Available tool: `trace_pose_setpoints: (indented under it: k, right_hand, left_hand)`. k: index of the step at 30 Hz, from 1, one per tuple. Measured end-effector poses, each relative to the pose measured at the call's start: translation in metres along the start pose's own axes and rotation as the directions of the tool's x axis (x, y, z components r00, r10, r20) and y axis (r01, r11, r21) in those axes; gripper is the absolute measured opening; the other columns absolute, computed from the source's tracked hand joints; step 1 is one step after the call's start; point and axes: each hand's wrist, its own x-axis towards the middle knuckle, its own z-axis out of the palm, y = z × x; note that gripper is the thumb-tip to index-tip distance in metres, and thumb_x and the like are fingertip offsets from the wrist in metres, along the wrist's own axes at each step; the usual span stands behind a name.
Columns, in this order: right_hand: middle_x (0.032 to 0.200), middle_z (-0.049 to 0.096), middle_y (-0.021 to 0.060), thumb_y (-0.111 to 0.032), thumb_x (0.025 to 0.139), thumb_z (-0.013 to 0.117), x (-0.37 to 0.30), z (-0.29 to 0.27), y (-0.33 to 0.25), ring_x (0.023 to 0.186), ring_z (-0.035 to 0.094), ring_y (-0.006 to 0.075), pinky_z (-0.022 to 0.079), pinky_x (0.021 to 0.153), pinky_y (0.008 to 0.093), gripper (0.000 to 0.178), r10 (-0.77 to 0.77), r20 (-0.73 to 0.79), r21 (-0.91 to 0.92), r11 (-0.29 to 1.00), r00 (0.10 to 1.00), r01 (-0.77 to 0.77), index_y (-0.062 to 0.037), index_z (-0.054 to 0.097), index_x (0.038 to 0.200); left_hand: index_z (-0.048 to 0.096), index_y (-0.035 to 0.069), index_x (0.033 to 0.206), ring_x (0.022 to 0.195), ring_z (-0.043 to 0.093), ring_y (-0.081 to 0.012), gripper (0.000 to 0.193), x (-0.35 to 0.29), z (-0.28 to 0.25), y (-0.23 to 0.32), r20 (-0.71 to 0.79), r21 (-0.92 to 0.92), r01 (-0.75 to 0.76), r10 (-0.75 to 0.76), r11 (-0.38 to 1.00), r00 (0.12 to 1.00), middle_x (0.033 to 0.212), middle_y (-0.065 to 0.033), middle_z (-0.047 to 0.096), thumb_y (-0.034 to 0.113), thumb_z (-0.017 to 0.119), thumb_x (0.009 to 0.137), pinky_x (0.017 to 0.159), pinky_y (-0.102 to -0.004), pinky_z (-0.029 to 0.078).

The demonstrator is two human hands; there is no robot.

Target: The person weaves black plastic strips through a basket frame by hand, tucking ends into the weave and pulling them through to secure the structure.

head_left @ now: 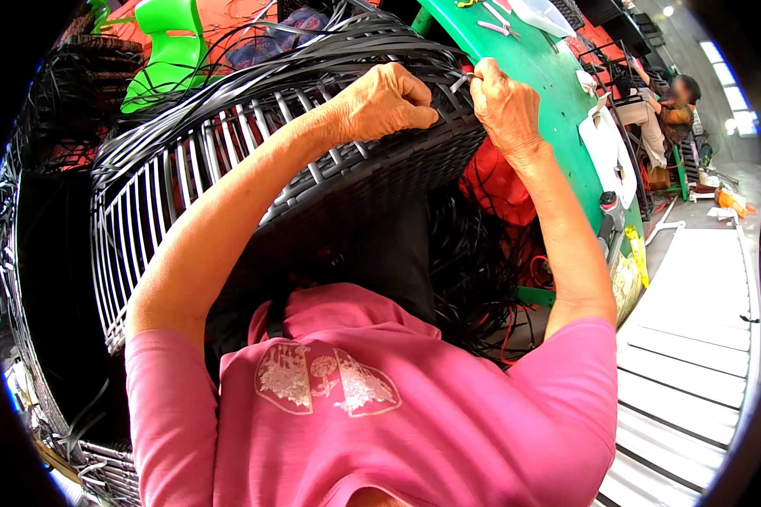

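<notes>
From my remote seat, at the far left I see a bright green chair (167, 52), standing beyond a black slatted woven frame (376, 167). The frame lies in front of the person's body, its long axis slanting from lower left to upper right, that upper end pointing at the green table (554, 89); its slats run crosswise to a densely woven band. Loose black strips (347, 49) trail along its far side. The left hand (387, 103) rests at the band, fingers curled in; I cannot tell whether they grip anything. Next, the right hand (506, 108) pinches a narrow grey strip (460, 83) at the frame's upper end, its fingers nearly together. On the table's far part sits a pale tray (546, 14), contents too unclear to tell. Farthest right, I see a white slatted panel (693, 291).
</notes>
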Motion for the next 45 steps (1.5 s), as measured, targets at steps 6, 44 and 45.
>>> trace_pose_setpoints:
  k: [6,44,45]
  right_hand:
    - [0.073,0.065,0.0082,-0.01,0.082,0.061,-0.01,0.01,-0.001,0.066,0.063,0.0294,0.05,0.061,0.0365,0.004,0.096,-0.182,0.292,0.956,0.979,-0.039,-0.0093,0.066,0.082]
    - [0.065,0.063,0.0123,-0.002,0.067,0.062,0.013,0.01,-0.012,0.062,0.064,0.0292,0.047,0.056,0.0404,0.01,-0.306,0.164,-0.099,0.941,0.938,0.324,-0.0039,0.056,0.075]
    - [0.065,0.062,0.0132,-0.002,0.067,0.061,0.015,0.009,-0.012,0.061,0.064,0.0302,0.047,0.055,0.0416,0.01,-0.31,0.179,-0.071,0.942,0.934,0.327,-0.0035,0.056,0.075]
  left_hand:
    - [0.056,-0.001,0.057,0.046,0.041,-0.0094,0.027,-0.001,0.001,-0.006,-0.047,0.114,0.048,-0.043,0.992,0.998,0.045,-0.0044,0.041,0.022,0.062,0.071,0.049,-0.0305,0.038]
    - [0.057,0.002,0.055,0.033,0.037,-0.0101,0.019,0.027,0.015,-0.001,-0.202,-0.271,0.46,-0.517,0.846,0.832,0.047,-0.0047,0.05,0.011,0.064,0.072,0.032,-0.0267,0.027]
    - [0.057,0.002,0.056,0.033,0.036,-0.01,0.019,0.026,0.015,-0.003,-0.206,-0.204,0.429,-0.467,0.88,0.86,0.047,-0.0046,0.049,0.01,0.064,0.071,0.032,-0.0265,0.026]
